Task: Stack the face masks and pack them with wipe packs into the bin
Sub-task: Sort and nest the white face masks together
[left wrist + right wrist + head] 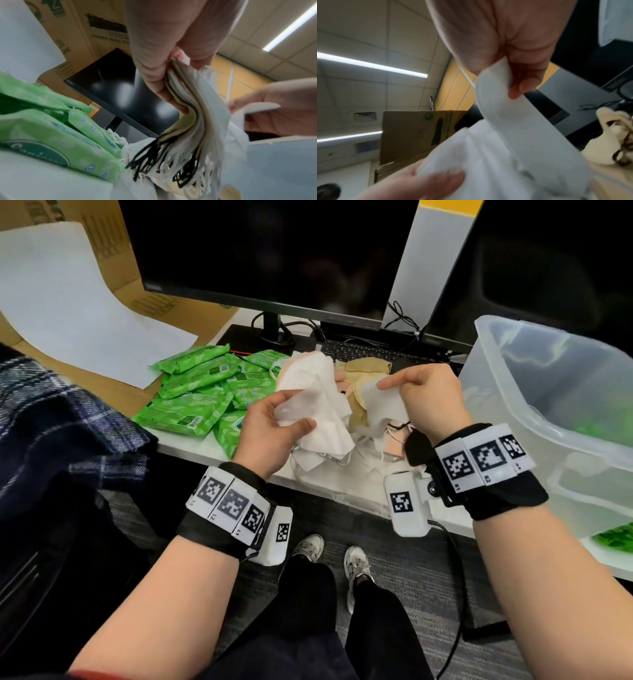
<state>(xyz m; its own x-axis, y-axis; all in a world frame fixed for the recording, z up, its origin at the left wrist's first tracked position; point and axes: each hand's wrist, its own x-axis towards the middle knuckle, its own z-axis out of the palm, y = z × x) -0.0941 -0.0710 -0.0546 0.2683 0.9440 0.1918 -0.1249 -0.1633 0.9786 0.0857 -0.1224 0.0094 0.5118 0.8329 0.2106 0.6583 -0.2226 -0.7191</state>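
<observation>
My left hand point(274, 422) grips a thick stack of face masks point(318, 402), white on top, above the desk's front edge. In the left wrist view the stack of masks point(193, 108) shows white, cream and black layers with ear loops hanging down. My right hand point(424, 392) pinches the top edge of one white mask point(383, 398) just right of the stack; the right wrist view shows that white mask point(498, 102) between thumb and fingertips. Loose cream and pink masks point(363, 368) lie behind. Green wipe packs point(202, 392) are piled to the left. The translucent bin point(548, 405) stands at the right.
A monitor point(267, 251) on its stand and a keyboard point(373, 350) sit behind the masks. A second monitor point(548, 268) stands behind the bin. White paper point(68, 302) and a cardboard box point(150, 296) lie at the left. Green packs point(616, 537) show through the bin's wall.
</observation>
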